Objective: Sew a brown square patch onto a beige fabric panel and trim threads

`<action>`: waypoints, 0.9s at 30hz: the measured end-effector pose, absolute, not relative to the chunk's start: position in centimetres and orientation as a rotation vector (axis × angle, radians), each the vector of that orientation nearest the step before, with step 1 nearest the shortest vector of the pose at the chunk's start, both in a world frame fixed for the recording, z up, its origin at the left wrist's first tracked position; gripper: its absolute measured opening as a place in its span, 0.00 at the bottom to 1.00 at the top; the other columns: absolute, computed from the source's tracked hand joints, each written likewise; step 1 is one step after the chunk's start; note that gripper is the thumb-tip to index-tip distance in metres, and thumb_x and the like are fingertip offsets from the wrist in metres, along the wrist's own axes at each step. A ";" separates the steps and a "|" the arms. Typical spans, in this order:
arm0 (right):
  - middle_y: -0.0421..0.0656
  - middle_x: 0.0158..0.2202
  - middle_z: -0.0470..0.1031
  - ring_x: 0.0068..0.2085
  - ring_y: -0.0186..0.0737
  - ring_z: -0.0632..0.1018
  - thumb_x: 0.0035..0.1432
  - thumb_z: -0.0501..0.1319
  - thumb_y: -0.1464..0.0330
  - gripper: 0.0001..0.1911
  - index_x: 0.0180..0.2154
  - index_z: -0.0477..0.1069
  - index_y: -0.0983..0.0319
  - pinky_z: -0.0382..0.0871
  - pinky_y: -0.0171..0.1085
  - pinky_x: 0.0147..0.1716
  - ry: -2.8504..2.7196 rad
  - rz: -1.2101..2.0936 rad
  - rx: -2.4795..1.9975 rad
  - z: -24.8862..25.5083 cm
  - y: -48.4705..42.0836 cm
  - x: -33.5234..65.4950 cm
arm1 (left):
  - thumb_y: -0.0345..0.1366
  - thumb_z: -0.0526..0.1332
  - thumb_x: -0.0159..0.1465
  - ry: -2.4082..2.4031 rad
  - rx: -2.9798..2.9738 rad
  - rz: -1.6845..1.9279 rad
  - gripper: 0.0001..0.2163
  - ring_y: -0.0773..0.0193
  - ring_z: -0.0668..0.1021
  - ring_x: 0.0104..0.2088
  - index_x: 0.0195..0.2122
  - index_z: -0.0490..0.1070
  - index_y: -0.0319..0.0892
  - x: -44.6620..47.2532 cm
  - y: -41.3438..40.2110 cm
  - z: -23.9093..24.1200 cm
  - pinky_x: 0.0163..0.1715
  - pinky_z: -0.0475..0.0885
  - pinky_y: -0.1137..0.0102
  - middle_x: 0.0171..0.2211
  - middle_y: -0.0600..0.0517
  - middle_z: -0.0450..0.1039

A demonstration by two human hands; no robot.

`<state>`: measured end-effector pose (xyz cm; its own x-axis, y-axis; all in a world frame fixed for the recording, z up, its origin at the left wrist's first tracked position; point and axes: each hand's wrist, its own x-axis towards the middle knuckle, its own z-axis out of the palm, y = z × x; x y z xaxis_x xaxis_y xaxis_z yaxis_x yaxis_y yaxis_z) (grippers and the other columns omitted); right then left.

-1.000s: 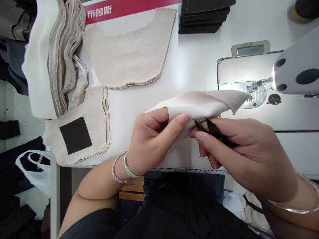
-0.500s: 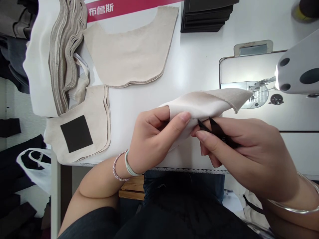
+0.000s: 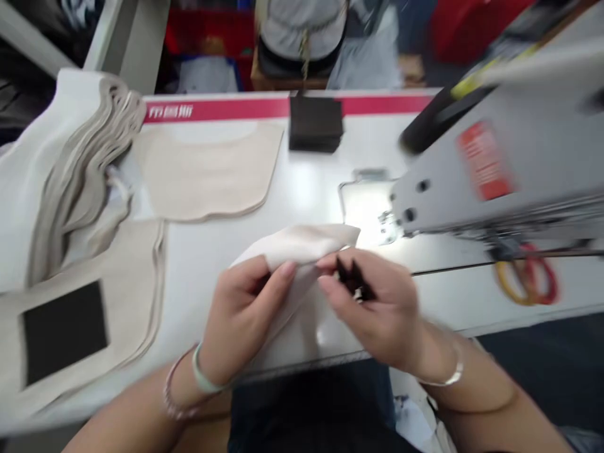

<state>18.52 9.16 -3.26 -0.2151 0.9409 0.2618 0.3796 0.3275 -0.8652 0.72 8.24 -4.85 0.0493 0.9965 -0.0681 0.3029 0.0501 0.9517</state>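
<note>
A folded piece of off-white cloth [image 3: 302, 242] is held up over the table edge. My left hand [image 3: 248, 308] is closed on its left part, thumb on top and fingers partly hidden behind the fabric. My right hand [image 3: 377, 302] grips small black thread snips [image 3: 352, 277], their two pointed blades apart and aimed up and left. That hand's thumb and fingertips are right beside the cloth's lower edge and seem to touch it. Blur hides whether they pinch a thread.
To the right stands a sewing machine [image 3: 453, 163], with scissors [image 3: 526, 277] below its arm. Cut cloth pieces [image 3: 202, 173] and a thick cloth stack [image 3: 70, 170] lie left. A black square [image 3: 66, 330] rests on more cloth. Black pieces [image 3: 315, 123] are stacked at the back.
The view has tilted up and shifted, showing more of the machine and the area behind the table. My right fingertips have come up to the cloth edge, and the snips sit farther back from it.
</note>
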 end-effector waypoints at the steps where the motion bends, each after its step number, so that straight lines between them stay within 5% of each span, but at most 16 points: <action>1: 0.39 0.31 0.76 0.27 0.29 0.70 0.58 0.63 0.70 0.03 0.36 0.72 0.63 0.65 0.32 0.27 -1.723 0.846 -1.154 -3.4 9.1 18.5 | 0.40 0.59 0.66 1.447 1.501 0.965 0.15 0.70 0.68 0.21 0.23 0.70 0.41 0.7 8.0 -4.9 0.19 0.63 0.75 0.20 0.55 0.66; 4: 0.38 0.31 0.75 0.24 0.28 0.68 0.53 0.68 0.65 0.12 0.39 0.73 0.62 0.65 0.32 0.25 -1.486 1.154 -1.125 -3.9 9.2 18.5 | 0.35 0.57 0.66 1.385 1.775 1.086 0.09 0.69 0.70 0.20 0.29 0.73 0.44 0.7 7.6 -5.8 0.19 0.67 0.76 0.19 0.57 0.67; 6: 0.34 0.24 0.70 0.19 0.27 0.66 0.49 0.71 0.62 0.15 0.36 0.72 0.61 0.61 0.31 0.19 -1.246 1.525 -1.079 -4.1 9.3 18.4 | 0.34 0.57 0.65 1.242 1.983 1.131 0.11 0.60 0.80 0.37 0.47 0.73 0.47 0.9 7.7 -6.4 0.35 0.78 0.71 0.39 0.52 0.78; 8: 0.32 0.17 0.65 0.16 0.28 0.65 0.47 0.72 0.56 0.20 0.33 0.68 0.61 0.58 0.30 0.16 -1.091 1.693 -1.050 -4.4 9.5 18.3 | 0.32 0.55 0.65 1.146 2.215 1.039 0.19 0.55 0.77 0.52 0.57 0.68 0.48 1.2 7.9 -6.7 0.48 0.78 0.67 0.57 0.47 0.70; 11: 0.31 0.14 0.64 0.14 0.28 0.63 0.49 0.66 0.47 0.25 0.32 0.63 0.60 0.56 0.29 0.13 -1.034 1.708 -1.048 -4.7 10.1 18.2 | 0.29 0.53 0.67 1.180 2.520 0.983 0.21 0.52 0.72 0.59 0.60 0.65 0.44 1.8 8.3 -6.8 0.52 0.76 0.65 0.64 0.40 0.60; 15: 0.30 0.15 0.63 0.13 0.25 0.60 0.47 0.69 0.53 0.23 0.32 0.63 0.61 0.52 0.27 0.10 -0.971 1.724 -1.120 -4.7 10.8 18.1 | 0.26 0.54 0.65 1.215 2.740 1.078 0.18 0.49 0.75 0.56 0.56 0.69 0.37 2.1 8.5 -6.7 0.50 0.77 0.61 0.64 0.34 0.61; 20: 0.30 0.17 0.63 0.13 0.24 0.58 0.47 0.68 0.60 0.16 0.31 0.64 0.61 0.52 0.27 0.10 -0.930 1.697 -1.248 -4.4 10.9 18.1 | 0.26 0.53 0.66 1.099 2.465 1.244 0.16 0.59 0.75 0.57 0.55 0.64 0.36 1.7 7.5 -6.6 0.53 0.74 0.69 0.60 0.37 0.68; 23: 0.33 0.22 0.67 0.19 0.26 0.64 0.47 0.68 0.61 0.15 0.33 0.67 0.61 0.61 0.28 0.17 -0.956 1.626 -1.283 -4.6 10.5 18.2 | 0.30 0.52 0.68 1.176 2.067 1.314 0.13 0.66 0.80 0.48 0.54 0.61 0.41 1.5 7.3 -6.2 0.47 0.75 0.74 0.49 0.44 0.77; 27: 0.37 0.27 0.70 0.28 0.31 0.71 0.45 0.70 0.61 0.16 0.34 0.70 0.61 0.68 0.31 0.28 -1.054 1.548 -1.306 -4.8 10.0 18.1 | 0.37 0.52 0.69 1.184 1.632 1.092 0.10 0.69 0.75 0.26 0.32 0.67 0.42 1.4 8.3 -4.8 0.26 0.70 0.76 0.26 0.54 0.73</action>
<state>18.10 10.04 -4.79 -0.1127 0.9498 -0.2919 -0.0761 -0.3012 -0.9505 1.36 8.34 -4.77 0.1804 0.9677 0.1760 0.2530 -0.2186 0.9425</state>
